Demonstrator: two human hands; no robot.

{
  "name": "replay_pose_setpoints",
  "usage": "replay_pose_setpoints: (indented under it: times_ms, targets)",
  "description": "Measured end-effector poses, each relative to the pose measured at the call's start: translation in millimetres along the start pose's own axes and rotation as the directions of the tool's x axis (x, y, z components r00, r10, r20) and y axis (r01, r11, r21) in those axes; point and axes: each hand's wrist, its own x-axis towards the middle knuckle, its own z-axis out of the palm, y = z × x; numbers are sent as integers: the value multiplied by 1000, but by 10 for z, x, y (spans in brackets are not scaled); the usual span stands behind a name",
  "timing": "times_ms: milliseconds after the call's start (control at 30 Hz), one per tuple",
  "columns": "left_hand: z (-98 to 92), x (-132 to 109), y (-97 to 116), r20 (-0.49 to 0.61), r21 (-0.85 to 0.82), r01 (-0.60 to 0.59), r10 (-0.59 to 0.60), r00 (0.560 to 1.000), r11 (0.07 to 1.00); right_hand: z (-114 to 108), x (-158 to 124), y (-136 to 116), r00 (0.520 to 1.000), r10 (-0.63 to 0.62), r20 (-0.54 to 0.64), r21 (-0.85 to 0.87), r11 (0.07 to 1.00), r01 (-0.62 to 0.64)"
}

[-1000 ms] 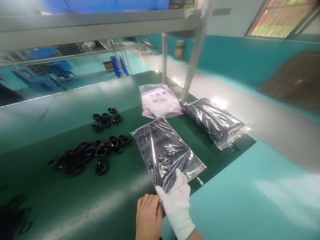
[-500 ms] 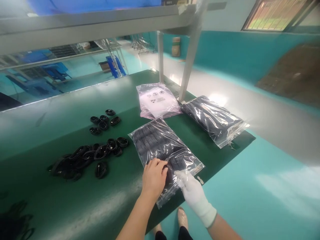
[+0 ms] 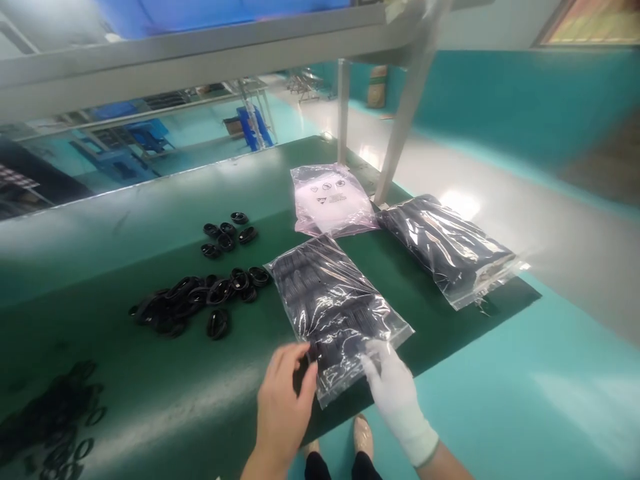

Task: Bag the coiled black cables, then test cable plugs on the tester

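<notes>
A clear zip bag (image 3: 345, 300) full of rows of thin black rings lies on the green table in front of me. My left hand (image 3: 286, 390), bare, is at the bag's near left edge, its thumb and fingers apart; the dark patch between them is hard to make out. On the bag's near right part rests my right hand (image 3: 393, 383) in a white glove, thumb spread from the fingers and touching the plastic. Left of the bag lies a pile of thick black rings (image 3: 185, 300), with a smaller group of black rings (image 3: 225, 237) beyond it.
Another filled clear bag (image 3: 450, 243) lies at the table's right edge. A pink printed bag (image 3: 333, 200) is at the back by the shelf post (image 3: 407, 113). Thin black rings (image 3: 60, 420) are heaped at the near left. A metal shelf (image 3: 200, 60) spans overhead.
My left hand has moved off the top of the bag, toward me and left, and its thumb has spread. My right hand has shifted slightly. The bag's near end lies flatter. The view has turned left.
</notes>
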Motion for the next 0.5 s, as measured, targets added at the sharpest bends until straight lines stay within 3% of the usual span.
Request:
replay_pose_setpoints:
  times_ms: [100,200,367,500]
  targets:
    - [164,-439,-14,-34,165,266,-264,964,950,2,-112,101,951,-306,-50,-105,948,300]
    - [426,-589,-8,-105,238,272,-253,962,933,49,-132,130,866,-499,-29,-196,853,484]
    - [551,-555,-84,-181,278,156,-107,978,948,156,-69,122,847,-520,-109,-341,820,460]
    - [550,-610,-110,-199,303,179,-122,972,936,171,-106,117,863,-497,-89,-348,827,441]
